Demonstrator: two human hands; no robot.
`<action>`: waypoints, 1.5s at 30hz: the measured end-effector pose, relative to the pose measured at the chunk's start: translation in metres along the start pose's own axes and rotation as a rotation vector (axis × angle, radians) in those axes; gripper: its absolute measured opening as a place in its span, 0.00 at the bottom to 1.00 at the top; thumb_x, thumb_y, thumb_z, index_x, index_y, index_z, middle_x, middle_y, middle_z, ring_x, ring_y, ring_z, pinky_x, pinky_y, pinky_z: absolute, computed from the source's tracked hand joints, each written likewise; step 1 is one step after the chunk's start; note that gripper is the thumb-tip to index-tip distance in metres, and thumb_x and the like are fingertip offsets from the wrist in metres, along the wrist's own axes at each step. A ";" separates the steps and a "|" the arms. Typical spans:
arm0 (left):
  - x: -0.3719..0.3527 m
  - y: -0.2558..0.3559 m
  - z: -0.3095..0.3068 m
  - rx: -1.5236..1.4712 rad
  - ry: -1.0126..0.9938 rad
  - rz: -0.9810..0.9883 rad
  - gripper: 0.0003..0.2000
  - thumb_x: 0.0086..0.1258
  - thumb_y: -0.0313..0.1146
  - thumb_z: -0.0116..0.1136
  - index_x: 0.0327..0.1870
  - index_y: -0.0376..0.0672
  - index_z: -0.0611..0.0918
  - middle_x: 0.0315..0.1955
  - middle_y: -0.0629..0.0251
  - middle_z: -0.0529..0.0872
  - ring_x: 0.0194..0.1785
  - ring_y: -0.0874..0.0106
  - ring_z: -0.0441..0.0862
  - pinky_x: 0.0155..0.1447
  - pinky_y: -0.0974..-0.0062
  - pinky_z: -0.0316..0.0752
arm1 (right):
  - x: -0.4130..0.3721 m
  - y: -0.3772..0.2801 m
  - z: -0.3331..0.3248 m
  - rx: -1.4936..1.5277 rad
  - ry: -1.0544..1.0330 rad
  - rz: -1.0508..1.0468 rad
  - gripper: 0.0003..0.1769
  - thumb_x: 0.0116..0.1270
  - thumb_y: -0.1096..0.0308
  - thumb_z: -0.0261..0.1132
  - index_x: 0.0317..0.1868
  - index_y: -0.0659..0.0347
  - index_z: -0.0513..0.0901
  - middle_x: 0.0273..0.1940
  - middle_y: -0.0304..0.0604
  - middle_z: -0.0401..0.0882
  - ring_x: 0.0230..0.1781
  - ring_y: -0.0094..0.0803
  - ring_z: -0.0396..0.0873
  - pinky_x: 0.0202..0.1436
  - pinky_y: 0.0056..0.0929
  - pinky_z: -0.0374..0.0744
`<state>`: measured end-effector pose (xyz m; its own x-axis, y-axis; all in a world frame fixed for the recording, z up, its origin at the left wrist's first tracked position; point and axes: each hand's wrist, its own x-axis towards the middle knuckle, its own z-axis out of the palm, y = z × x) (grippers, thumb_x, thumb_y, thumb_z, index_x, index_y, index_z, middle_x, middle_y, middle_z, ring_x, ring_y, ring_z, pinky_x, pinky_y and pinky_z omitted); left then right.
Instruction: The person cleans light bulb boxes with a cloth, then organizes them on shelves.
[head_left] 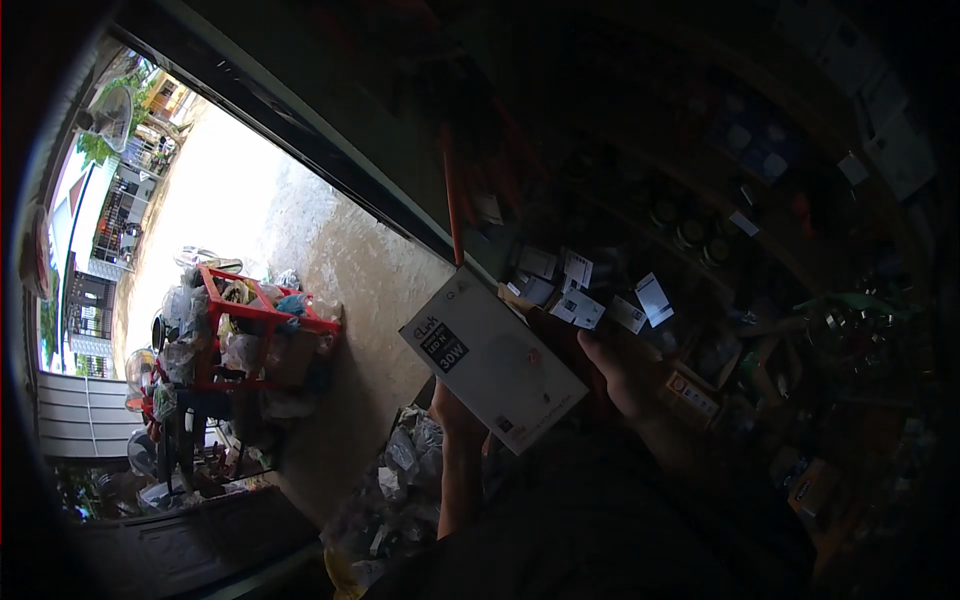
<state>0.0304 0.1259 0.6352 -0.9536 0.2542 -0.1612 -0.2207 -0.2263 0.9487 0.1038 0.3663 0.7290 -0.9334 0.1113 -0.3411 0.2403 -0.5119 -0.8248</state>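
A white box (494, 362) printed with "Link", "LED" and "30W" is held tilted in front of me. Under its lower left edge, my left hand (458, 412) grips it, with most of the fingers hidden behind the box. My right hand (612, 372) is at the box's right side, thumb raised, its other fingers lost in shadow. Whether that hand touches the box is too dark to tell. Beyond the box lie several small white cards or packets (578, 308).
A red rack (262, 312) filled with bagged goods stands left on the concrete floor (375, 290). Clear plastic bags (408, 455) are piled below the box. Dim shelves with goods and a small orange-brown box (691, 398) are at the right.
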 end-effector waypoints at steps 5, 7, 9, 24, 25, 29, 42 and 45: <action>0.005 0.026 0.020 -0.683 -0.115 -0.165 0.29 0.83 0.56 0.43 0.66 0.36 0.76 0.55 0.52 0.86 0.54 0.60 0.87 0.57 0.65 0.84 | -0.009 -0.007 -0.003 -0.312 -0.290 -0.156 0.27 0.85 0.59 0.46 0.77 0.63 0.67 0.76 0.48 0.67 0.78 0.36 0.63 0.80 0.36 0.61; 0.017 0.006 0.003 -0.656 -0.049 -0.170 0.32 0.82 0.60 0.42 0.66 0.38 0.77 0.52 0.54 0.88 0.49 0.62 0.89 0.51 0.68 0.87 | -0.008 0.002 -0.002 -0.382 -0.374 -0.264 0.28 0.86 0.58 0.44 0.78 0.62 0.64 0.79 0.48 0.63 0.81 0.38 0.58 0.82 0.38 0.58; 0.018 -0.008 0.000 -0.645 0.050 -0.220 0.34 0.81 0.64 0.41 0.66 0.39 0.77 0.49 0.55 0.88 0.44 0.66 0.90 0.44 0.70 0.89 | -0.012 0.007 0.004 -0.439 -0.402 -0.291 0.28 0.86 0.58 0.45 0.78 0.62 0.64 0.80 0.48 0.61 0.82 0.40 0.57 0.82 0.38 0.58; -0.002 0.031 0.032 -0.428 0.166 -0.276 0.32 0.79 0.63 0.48 0.63 0.39 0.80 0.47 0.59 0.89 0.44 0.66 0.88 0.49 0.67 0.86 | -0.012 0.007 0.010 -0.648 -0.292 -0.382 0.29 0.84 0.55 0.48 0.77 0.60 0.68 0.78 0.51 0.65 0.80 0.46 0.62 0.79 0.42 0.63; 0.003 0.028 0.030 -0.487 0.157 -0.270 0.31 0.79 0.62 0.48 0.61 0.39 0.80 0.46 0.59 0.89 0.43 0.65 0.89 0.49 0.67 0.86 | -0.013 0.009 0.016 -0.696 -0.266 -0.400 0.29 0.83 0.55 0.48 0.77 0.60 0.67 0.78 0.52 0.64 0.80 0.47 0.62 0.80 0.43 0.62; 0.024 0.029 0.028 -0.634 0.158 -0.254 0.27 0.79 0.57 0.51 0.57 0.39 0.82 0.42 0.57 0.90 0.41 0.65 0.90 0.48 0.69 0.87 | -0.020 -0.003 0.030 -1.169 -0.488 -0.777 0.31 0.81 0.55 0.50 0.78 0.59 0.66 0.79 0.53 0.61 0.81 0.49 0.59 0.81 0.51 0.59; -0.002 -0.008 0.005 -0.766 -0.262 -0.360 0.32 0.78 0.51 0.51 0.76 0.41 0.68 0.61 0.52 0.83 0.59 0.63 0.85 0.60 0.62 0.85 | 0.053 -0.008 0.016 -0.958 -0.188 -0.644 0.28 0.81 0.65 0.53 0.78 0.65 0.64 0.76 0.59 0.64 0.78 0.51 0.64 0.80 0.45 0.64; -0.001 0.015 0.032 -0.595 -0.080 -0.119 0.37 0.77 0.52 0.51 0.81 0.44 0.59 0.68 0.50 0.77 0.66 0.60 0.81 0.66 0.58 0.81 | 0.046 0.038 0.020 -0.686 0.033 -0.622 0.28 0.82 0.68 0.53 0.78 0.65 0.63 0.75 0.59 0.66 0.78 0.49 0.64 0.79 0.41 0.65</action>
<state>0.0348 0.1520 0.6578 -0.9020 0.3746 -0.2144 -0.4236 -0.6724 0.6070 0.0642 0.3347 0.6910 -0.9420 0.2261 0.2481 -0.1861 0.2634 -0.9466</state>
